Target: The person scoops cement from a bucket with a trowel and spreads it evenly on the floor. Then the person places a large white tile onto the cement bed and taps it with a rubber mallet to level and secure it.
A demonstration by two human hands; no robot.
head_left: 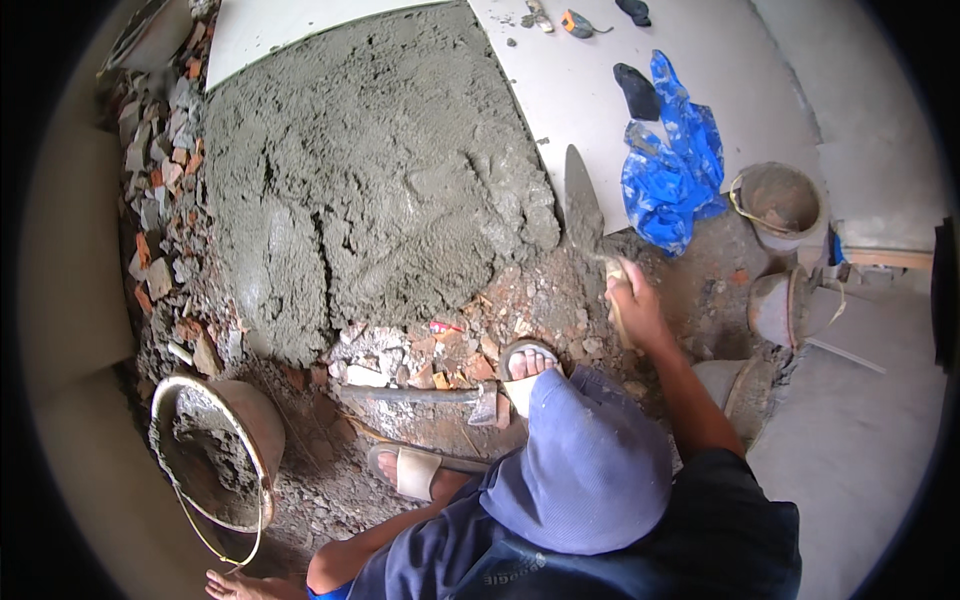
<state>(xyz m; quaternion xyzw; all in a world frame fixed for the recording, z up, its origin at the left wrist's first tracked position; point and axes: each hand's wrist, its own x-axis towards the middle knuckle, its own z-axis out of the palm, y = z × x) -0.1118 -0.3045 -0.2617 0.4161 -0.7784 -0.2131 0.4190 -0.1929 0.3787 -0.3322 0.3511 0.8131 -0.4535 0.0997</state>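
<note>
My right hand point(637, 305) is wrapped round the handle of a pointed trowel point(582, 203). Grey mortar coats the blade, which lies beside the right edge of a wide bed of wet mortar point(370, 160), its tip toward the far side. At the lower left, my left hand point(240, 588) is partly cut off by the picture's edge. Its fingers look stretched out, with nothing seen in them. Close to it stands a tilted bucket point(262, 425) with mortar inside; its pale handle hangs down toward that hand.
A hammer point(410, 395) lies by my sandalled feet on rubble. Broken brick pieces point(160, 210) line the left wall. Large pale tiles point(570, 90) bear a crumpled blue plastic bag point(675, 165) and a tape measure point(577, 24). More buckets point(780, 205) stand at the right.
</note>
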